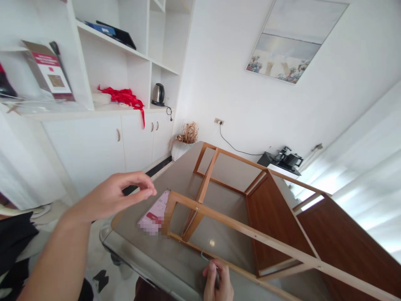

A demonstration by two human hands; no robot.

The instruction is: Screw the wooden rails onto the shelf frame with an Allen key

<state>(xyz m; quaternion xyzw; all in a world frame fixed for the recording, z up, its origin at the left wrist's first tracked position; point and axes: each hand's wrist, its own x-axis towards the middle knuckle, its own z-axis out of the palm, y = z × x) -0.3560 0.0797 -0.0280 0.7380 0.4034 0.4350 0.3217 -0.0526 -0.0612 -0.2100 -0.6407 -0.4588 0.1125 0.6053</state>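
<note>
My left hand (125, 194) is raised over the near left table edge. Its thumb and fingers curve together at the tips, and anything between them is too small to make out. At the bottom, my right hand (218, 280) is closed on a thin L-shaped hex key (204, 256), whose bent end points up beside the frame's lower rail. A wooden shelf frame (232, 219) lies on its side on the table, with brown panels (272, 221) fitted across it. Small screw heads show along its upper near rail. A pink printed sheet (153, 215) lies by its left end.
The grey table (144, 246) has a rounded near left corner. White cabinets (90, 146) stand behind at left, holding red ribbon (123, 97) and a kettle (158, 94). A pot of dried plants (184, 142) is past the far corner. Black appliances (286, 161) stand behind the frame.
</note>
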